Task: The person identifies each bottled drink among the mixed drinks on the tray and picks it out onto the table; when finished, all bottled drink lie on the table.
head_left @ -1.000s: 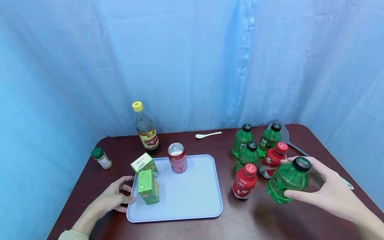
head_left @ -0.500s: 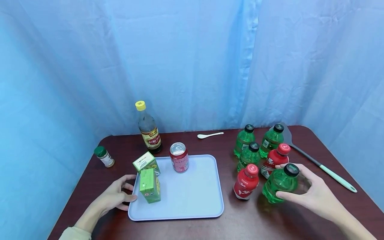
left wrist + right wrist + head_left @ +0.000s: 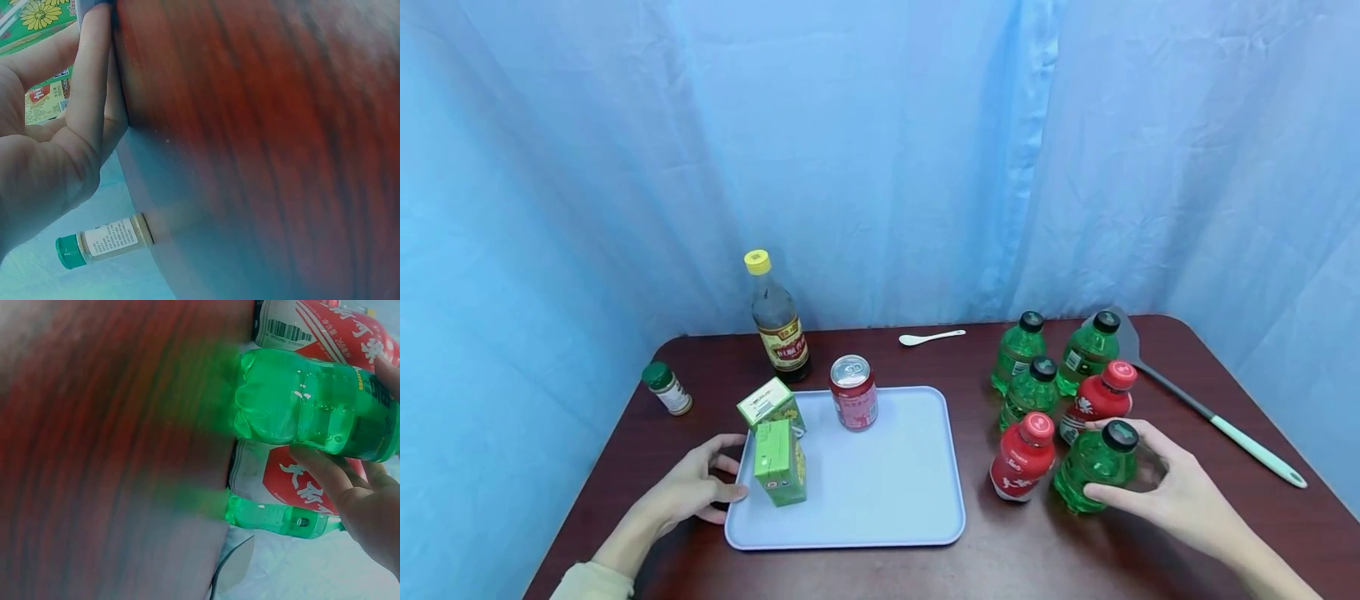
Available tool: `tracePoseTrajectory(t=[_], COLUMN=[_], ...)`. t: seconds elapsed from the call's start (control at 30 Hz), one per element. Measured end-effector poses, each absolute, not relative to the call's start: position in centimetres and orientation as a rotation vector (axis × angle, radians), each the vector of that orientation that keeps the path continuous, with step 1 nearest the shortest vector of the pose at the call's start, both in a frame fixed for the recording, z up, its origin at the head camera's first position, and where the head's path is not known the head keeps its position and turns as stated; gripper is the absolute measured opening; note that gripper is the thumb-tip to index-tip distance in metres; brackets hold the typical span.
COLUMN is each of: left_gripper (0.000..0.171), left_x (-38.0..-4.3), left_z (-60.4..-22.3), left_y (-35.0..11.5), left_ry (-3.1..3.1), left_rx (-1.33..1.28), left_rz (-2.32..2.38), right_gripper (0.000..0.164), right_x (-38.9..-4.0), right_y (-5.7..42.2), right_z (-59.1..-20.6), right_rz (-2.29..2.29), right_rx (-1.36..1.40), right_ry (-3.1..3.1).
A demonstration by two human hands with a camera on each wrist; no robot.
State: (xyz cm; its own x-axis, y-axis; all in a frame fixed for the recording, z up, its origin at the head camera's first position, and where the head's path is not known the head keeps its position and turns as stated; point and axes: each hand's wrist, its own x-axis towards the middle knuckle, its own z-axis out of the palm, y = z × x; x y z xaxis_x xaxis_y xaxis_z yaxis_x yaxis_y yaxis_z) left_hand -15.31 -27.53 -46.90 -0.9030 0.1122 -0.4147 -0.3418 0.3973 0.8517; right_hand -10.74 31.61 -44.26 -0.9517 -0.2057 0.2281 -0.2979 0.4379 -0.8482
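Observation:
My right hand (image 3: 1165,492) holds a green plastic bottle (image 3: 1093,467) with a black cap, thumb on the near side and fingers behind. In the right wrist view this bottle (image 3: 300,403) has its base at the tabletop, beside the red bottles. A red bottle (image 3: 1022,458) stands left of it, another red bottle (image 3: 1099,404) behind. My left hand (image 3: 696,483) grips the left rim of the pale blue tray (image 3: 880,500), thumb on the edge. On the tray stand a green drink carton (image 3: 780,467), a second carton (image 3: 772,408) partly hidden behind it, and a red can (image 3: 854,396).
Several more green bottles (image 3: 1018,350) stand at the right back. A spatula (image 3: 1217,425) lies along the right side. At the back are a white spoon (image 3: 932,337) and a yellow-capped sauce bottle (image 3: 781,329); a green-capped spice jar (image 3: 668,390) stands at the left.
My right hand has lowered the green bottle leftward to the table, beside the red bottles. The left hand keeps its place at the tray; the head view has shifted slightly.

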Motion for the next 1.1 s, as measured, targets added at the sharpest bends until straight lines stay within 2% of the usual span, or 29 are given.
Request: tracePoseTrajectory(t=[0.83, 1.0, 1.1], left_gripper=[0.082, 0.083, 0.082], left_x=[-15.3, -15.8, -16.2], left_z=[-46.8, -46.3, -45.6], left_y=[-27.7, -27.5, -27.5], left_ry=[2.256, 2.296, 2.376], left_rx=[-0.197, -0.192, -0.138], left_rz=[1.509, 1.446, 1.329], right_gripper=[0.075, 0.077, 0.066], right_x=[-11.1, -11.7, -12.1], right_y=[32.3, 32.8, 33.2], right_z=[-44.8, -43.6, -41.6], right_rz=[1.522, 1.340, 1.166], right_rx=[0.529, 0.642, 0.646], right_ry=[-2.625, -2.630, -2.605])
